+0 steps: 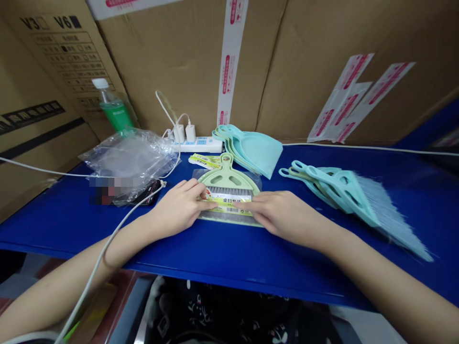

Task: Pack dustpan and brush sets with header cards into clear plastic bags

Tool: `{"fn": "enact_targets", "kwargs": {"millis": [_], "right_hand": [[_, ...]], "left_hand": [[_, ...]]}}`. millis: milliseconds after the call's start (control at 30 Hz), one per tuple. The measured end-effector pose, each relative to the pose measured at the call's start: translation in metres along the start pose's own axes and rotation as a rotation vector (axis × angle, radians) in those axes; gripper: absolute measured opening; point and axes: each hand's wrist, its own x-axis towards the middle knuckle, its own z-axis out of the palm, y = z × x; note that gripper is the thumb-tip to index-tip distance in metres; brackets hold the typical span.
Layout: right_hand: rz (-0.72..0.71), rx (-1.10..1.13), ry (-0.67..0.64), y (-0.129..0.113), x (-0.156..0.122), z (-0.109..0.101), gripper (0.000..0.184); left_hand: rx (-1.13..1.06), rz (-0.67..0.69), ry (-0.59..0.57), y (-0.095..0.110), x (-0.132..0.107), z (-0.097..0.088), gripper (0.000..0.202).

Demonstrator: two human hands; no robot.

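Note:
A light green dustpan with a grey-bristled brush (226,179) lies inside a clear plastic bag on the blue table, handle pointing away from me. Across its middle runs a yellow and white label (234,204). My left hand (181,206) rests at the label's left end, thumb stretched onto it and the other fingers bent, with a gap between thumb and forefinger. From the right, my right hand (283,215) lays its outstretched forefinger on the label, thumb lower near the bag's edge. Neither hand grips anything.
Blue dustpans (260,148) are stacked behind, and several blue brushes (344,191) lie at right. More labels (204,161) sit by a white power strip (201,144). Clear bags (132,155), a green-labelled bottle (116,112) and a white cable (118,227) are at left. Cardboard boxes (179,62) form the back.

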Motion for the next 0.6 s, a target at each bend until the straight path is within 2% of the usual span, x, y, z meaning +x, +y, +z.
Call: {"fn": "enact_targets", "kwargs": {"millis": [333,600], "right_hand": [[0.035,0.103,-0.011,0.017,-0.007,-0.007,0.041],[0.058,0.127,-0.033,0.021,-0.01,-0.008,0.041]], "left_hand": [[-0.003,-0.048,0.055,-0.007,-0.002,-0.004,0.037],[0.002,-0.083,0.027,-0.012,-0.003,-0.003,0.038]]}}
